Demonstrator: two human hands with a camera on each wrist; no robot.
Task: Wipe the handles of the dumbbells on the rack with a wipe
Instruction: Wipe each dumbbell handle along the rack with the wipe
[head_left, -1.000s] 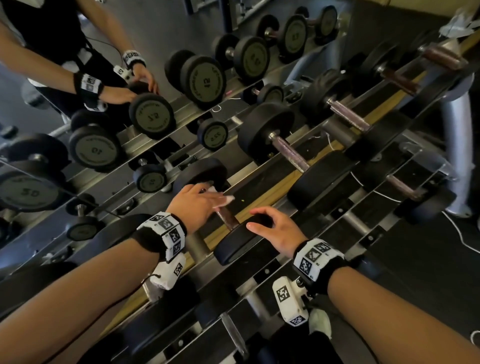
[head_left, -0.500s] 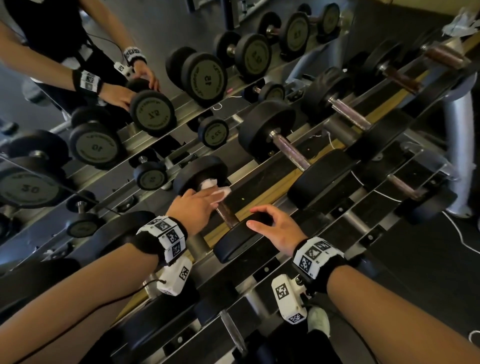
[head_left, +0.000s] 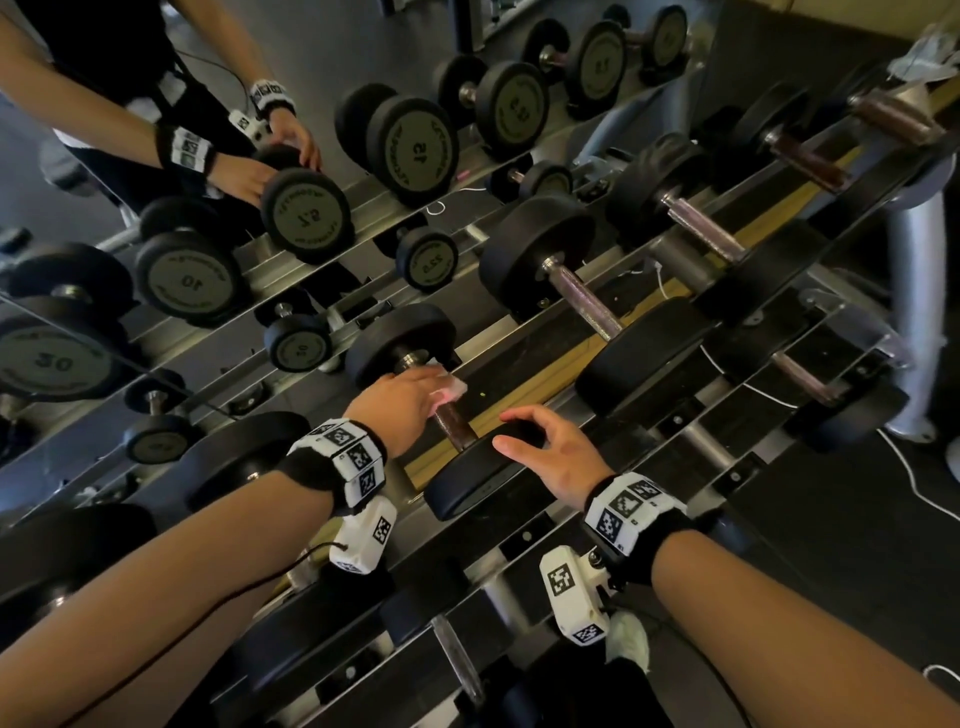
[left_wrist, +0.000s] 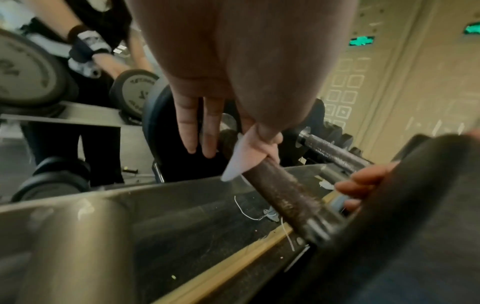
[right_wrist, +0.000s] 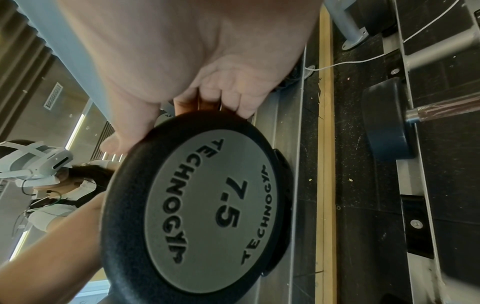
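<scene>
On the rack (head_left: 524, 332), my left hand (head_left: 402, 402) pinches the wipe (head_left: 451, 387) around the handle (head_left: 454, 423); at three o'clock, my right hand (head_left: 558, 457) cups the dumbbell's (head_left: 478, 480) near head.

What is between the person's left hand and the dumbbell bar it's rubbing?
A white wipe, pressed by the left hand against the dumbbell handle. The left wrist view shows it best, folded under the thumb.

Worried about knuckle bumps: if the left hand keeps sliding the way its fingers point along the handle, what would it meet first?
Probably the inner face of the far black round weight head: the left hand, pinching the white wipe on the dark handle, points straight toward it.
</scene>
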